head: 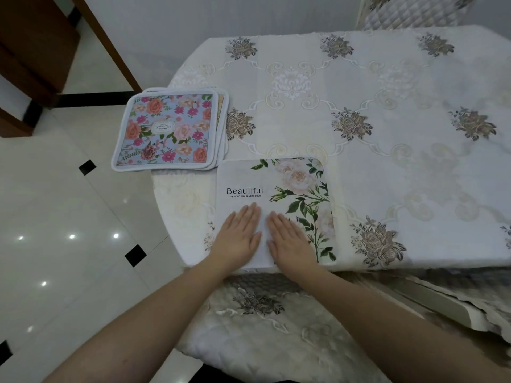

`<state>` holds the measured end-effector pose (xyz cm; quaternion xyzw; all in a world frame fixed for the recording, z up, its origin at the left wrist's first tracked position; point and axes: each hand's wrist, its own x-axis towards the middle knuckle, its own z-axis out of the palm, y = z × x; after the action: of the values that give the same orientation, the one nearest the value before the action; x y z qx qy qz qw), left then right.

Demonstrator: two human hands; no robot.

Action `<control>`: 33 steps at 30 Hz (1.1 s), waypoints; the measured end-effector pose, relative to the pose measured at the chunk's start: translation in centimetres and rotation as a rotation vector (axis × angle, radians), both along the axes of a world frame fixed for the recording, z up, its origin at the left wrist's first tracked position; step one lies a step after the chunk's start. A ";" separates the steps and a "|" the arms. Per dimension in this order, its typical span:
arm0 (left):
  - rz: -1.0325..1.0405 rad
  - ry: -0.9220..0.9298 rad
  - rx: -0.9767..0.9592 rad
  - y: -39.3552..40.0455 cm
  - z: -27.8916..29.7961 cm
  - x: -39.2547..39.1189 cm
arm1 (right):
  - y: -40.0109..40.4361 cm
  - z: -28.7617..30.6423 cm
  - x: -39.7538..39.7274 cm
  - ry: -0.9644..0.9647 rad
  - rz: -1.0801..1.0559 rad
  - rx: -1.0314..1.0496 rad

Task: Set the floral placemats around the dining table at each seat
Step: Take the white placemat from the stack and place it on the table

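**Both hands flat on a white floral placemat at the near seat**

A white placemat (276, 189) lies at the near edge of the dining table (387, 175). It is rectangular with rounded corners, and its surface looks smooth. Pale pink peonies with green leaves and stems run down its right side, and on the left stands the printed word "BeauTiful" with a smaller line under it. The left hand (237, 236) and the right hand (290, 241) rest on its near part, side by side, palms down, fingers straight and together; they grip nothing.

At the table's left edge, just beside the white mat's far left corner, lies a stack of placemats (168, 131). The top one is light blue with orange, pink and magenta flowers and a white border; the corners are rounded.

The table wears a cream embroidered tablecloth (414, 78) with grey-brown roses. A quilted chair cushion (262, 313) with the same rose shows below the table edge.
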<state>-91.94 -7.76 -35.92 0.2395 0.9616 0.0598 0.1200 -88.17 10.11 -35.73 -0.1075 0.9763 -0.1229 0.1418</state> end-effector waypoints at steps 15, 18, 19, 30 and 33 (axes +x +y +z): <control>-0.103 -0.063 -0.121 -4.5 -0.3 2.2 | 10.9 -0.3 2.7 -0.017 0.026 0.146; -0.016 -0.098 -0.113 -6.5 0.0 2.5 | 10.6 0.2 2.6 -0.027 0.015 0.141; 0.006 -0.108 -0.115 -7.1 0.2 2.6 | 10.3 0.5 2.5 -0.028 0.006 0.144; 0.221 -0.043 -0.210 -6.9 5.4 2.6 | 7.4 4.4 1.2 -0.258 -0.102 0.156; 0.266 0.006 -0.109 -7.4 6.9 3.3 | 6.3 6.3 1.5 -0.289 -0.137 0.084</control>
<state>-88.65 -15.19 -29.01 0.1033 0.9870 0.0220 0.1209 -86.70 16.37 -29.46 -0.0160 0.9551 -0.1057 0.2764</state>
